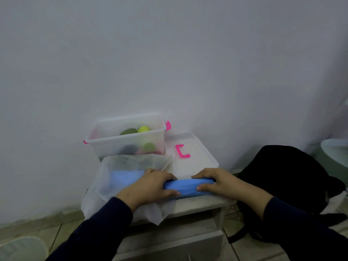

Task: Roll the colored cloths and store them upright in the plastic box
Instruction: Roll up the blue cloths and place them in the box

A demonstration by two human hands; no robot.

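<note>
Blue cloth (188, 187), rolled into a log, lies along the tabletop's (197, 205) front edge. Left hand (150, 185) and right hand (216, 182) curl over its ends, gripping it. Plastic box (128, 140) at back-left corner holds green rolls (135, 130) upright.

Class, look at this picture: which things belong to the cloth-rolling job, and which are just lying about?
Job: blue cloth, gripped by left hand and right hand; box with rolled cloths; white bag with another blue cloth.

Lying about: lid; black bag.
</note>
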